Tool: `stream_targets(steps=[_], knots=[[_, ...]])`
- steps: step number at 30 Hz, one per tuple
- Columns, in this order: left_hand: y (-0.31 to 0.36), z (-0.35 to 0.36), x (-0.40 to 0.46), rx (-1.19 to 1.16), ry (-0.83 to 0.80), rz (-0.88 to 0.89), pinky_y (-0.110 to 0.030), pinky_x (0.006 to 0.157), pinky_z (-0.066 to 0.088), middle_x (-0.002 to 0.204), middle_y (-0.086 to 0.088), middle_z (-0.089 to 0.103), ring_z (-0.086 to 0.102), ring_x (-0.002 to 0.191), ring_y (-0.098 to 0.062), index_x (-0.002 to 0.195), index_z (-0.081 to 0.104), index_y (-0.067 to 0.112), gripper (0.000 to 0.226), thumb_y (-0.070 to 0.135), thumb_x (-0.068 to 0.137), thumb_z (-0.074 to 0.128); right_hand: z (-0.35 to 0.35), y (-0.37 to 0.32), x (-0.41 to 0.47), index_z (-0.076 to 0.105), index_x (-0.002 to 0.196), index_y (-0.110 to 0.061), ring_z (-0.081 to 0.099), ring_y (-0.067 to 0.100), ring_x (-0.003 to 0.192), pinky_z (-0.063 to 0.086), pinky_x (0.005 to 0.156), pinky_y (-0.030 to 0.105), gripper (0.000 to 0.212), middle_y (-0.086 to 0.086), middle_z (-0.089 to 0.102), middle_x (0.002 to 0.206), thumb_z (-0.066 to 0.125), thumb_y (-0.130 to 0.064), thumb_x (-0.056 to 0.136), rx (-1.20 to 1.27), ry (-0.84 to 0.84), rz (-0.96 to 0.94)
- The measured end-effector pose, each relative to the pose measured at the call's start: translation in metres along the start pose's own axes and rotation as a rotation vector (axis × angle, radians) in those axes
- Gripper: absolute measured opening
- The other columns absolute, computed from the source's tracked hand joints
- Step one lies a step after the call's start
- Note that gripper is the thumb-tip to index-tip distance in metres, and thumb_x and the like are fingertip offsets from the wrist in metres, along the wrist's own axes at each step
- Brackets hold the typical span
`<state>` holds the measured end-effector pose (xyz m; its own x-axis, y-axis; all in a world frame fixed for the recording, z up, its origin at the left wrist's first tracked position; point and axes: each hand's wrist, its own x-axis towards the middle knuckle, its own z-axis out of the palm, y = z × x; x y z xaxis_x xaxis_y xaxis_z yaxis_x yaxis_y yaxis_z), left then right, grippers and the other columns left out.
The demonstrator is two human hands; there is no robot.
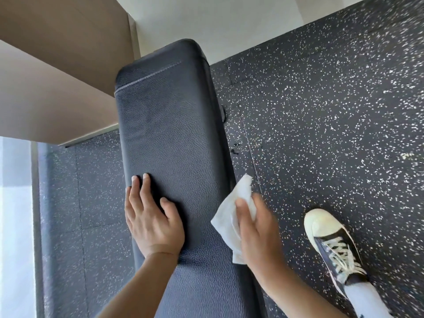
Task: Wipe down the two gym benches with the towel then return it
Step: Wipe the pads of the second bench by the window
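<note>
bench: a long pad of dark pebbled leather (pixel 169 125) runs away from the camera, with a line of pale stitching across its far end; its top is the surface the left hand rests on.
left hand: the left hand (pixel 151 216) lies palm down on the near left part of the surface, fingers straight and slightly spread, fingertips at the pad's left edge, thumb pointing inward across the pad. it holds nothing.
right hand: the right hand (pixel 257 228) is at the bench's right side, blurred by motion. its fingers (pixel 242 210) lie over the towel and its thumb seems to be beneath; it grips the towel.
towel: a white, crumpled towel (pixel 229 214) sits at the right edge of the bench, partly under the right hand, one corner sticking up and away past the fingers, another corner hanging near the wrist. whether it touches the side of the pad cannot be told.
floor: black rubber floor (pixel 332 111) flecked with white lies on both sides of the bench.
shoe: a dark canvas shoe (pixel 330 244) with a cream toe cap and pale laces stands on the floor to the right, well apart from the bench, with a pale sock above it.
wall: a white wall (pixel 218 26) meets the floor beyond the far end of the bench.
panel: a tan boxed panel (pixel 52 72) stands at upper left, beside the bench's far end.
</note>
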<state>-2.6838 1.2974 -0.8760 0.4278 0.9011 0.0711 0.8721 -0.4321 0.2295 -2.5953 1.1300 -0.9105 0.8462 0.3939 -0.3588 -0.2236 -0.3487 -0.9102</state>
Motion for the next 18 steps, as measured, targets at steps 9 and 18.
stream_targets(steps=[9,18], knots=[[0.000,-0.002,-0.002,-0.025,0.010,-0.003,-0.050,0.127,0.020,0.169,0.003,0.031,0.026,0.155,-0.026,0.159,0.038,0.025,0.066,0.036,0.094,0.036,0.022,-0.048,0.079,0.043,0.077,-0.025,0.055,0.022,0.069,0.042,0.065,0.041,0.032,-0.002,0.057,0.071,0.052,-0.041,0.103,-0.035,0.036,0.013],[0.000,-0.003,-0.003,-0.040,0.024,-0.006,-0.054,0.126,0.023,0.168,0.003,0.032,0.027,0.154,-0.028,0.158,0.039,0.026,0.066,0.037,0.094,0.037,-0.017,0.019,-0.056,0.044,0.084,-0.030,0.055,0.015,0.065,0.046,0.063,0.043,0.043,-0.004,0.051,0.071,0.041,-0.070,0.098,-0.061,-0.017,-0.100]])
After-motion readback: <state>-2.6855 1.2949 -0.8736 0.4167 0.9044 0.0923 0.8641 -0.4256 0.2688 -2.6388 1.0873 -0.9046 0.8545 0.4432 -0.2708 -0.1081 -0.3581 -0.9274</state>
